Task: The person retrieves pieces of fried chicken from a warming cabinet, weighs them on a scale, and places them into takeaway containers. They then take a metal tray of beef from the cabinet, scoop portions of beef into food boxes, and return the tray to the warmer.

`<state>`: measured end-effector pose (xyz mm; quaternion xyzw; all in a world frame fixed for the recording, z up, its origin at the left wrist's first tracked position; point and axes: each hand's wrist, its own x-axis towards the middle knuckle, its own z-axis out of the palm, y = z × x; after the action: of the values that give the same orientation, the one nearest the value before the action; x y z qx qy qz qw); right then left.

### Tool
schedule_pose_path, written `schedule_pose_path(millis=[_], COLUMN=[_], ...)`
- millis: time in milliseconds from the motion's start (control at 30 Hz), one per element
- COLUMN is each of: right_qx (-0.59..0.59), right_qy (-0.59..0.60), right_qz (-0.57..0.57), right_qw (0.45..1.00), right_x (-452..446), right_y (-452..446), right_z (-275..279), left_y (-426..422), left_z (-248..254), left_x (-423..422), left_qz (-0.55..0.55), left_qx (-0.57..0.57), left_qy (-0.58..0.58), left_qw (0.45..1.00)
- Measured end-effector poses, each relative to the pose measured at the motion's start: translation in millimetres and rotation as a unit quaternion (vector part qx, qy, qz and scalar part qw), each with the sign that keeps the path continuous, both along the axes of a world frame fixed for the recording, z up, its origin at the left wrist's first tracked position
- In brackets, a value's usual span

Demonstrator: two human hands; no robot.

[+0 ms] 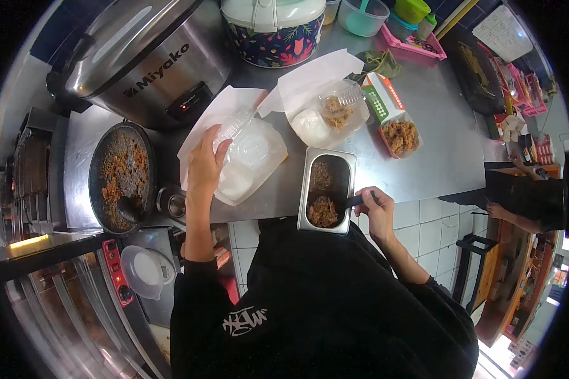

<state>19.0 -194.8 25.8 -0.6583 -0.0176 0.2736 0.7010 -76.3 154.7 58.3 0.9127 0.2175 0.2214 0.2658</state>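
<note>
My left hand (203, 165) is at the near edge of an open white paper box (237, 189), its fingers around the rim of a clear plastic lid or tray (235, 126) inside it. In my right hand (376, 213) is the black handle of a utensil (354, 201), whose end reaches into a steel container (351, 167) of shredded brown food (323, 211). Behind the container stands a second open white box (303, 79) with rice (310, 126) and a clear cup of food (336, 117). To its right is a small box of fried food (401, 136).
A large steel cooker (152, 60) stands at the back left, beside a floral pot (275, 41). A stone mortar (96, 183) with crumbs is at the left. Pink baskets (417, 47) lie behind. Another person's arm (515, 216) shows at the far right.
</note>
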Motion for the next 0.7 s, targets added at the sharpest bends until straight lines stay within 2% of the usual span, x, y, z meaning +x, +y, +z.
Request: schedule_pose_path(millis=[233,367,467,533,700], right_qx=[-0.002,-0.073,-0.051,-0.023,0.008], right_qy=[-0.042,-0.098,-0.075,-0.107,-0.119], right_qz=[-0.003,0.075,0.087,0.122,0.109], right_qw=[0.999,0.99,0.992,0.986,0.987], right_x=[-6,-23,-19,-11,5], right_y=[8,8,3,-3,1], right_z=[4,8,11,7,5], left_y=[0,-1,1,2,3], left_z=[2,4,-2,-3,-3], left_x=[0,0,0,0,1], left_qz=[-0.001,-0.006,0.007,-0.008,-0.002], left_qx=[-0.023,-0.029,-0.036,-0.037,-0.039], left_qy=[0.013,0.012,0.006,-0.017,0.0], left_qw=[1.0,0.999,0.999,0.999,0.999])
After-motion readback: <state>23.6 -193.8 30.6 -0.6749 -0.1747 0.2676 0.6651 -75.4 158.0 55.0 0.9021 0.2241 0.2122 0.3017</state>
